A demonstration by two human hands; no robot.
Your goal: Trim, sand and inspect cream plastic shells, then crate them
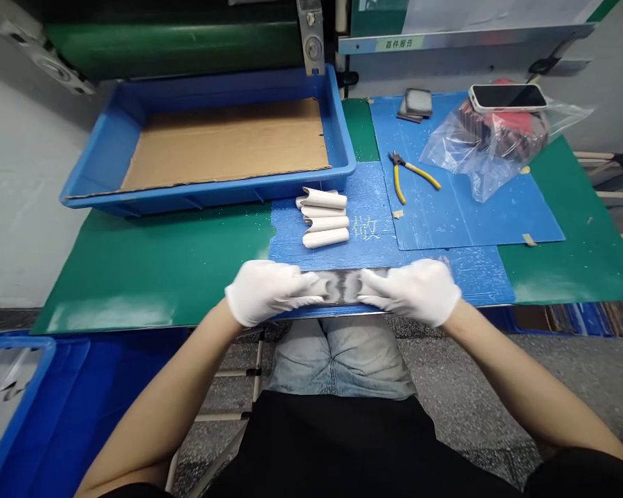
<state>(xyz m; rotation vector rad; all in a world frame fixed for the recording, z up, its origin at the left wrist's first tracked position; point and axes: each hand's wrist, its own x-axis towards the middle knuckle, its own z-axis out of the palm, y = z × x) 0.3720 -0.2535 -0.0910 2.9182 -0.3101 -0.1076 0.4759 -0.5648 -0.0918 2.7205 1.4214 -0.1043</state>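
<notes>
While the left gloved hand [267, 292] and right gloved hand [412, 292] grip a grey strip [342, 285] | fingers clamped on it from both ends | strip sits at the blue mat's [389, 252] near edge | curved white pieces [324, 218] just ahead | yellow-handled pliers [408, 173] off right

Split tubes [324, 218] on mat [389, 256] before tray [208, 200]; pliers [408, 173] further right.

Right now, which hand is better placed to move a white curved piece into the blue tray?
Left, probably: the left hand sits closer to the white curved pieces and the blue tray; the right hand is further off. Both hold the strip.
</notes>
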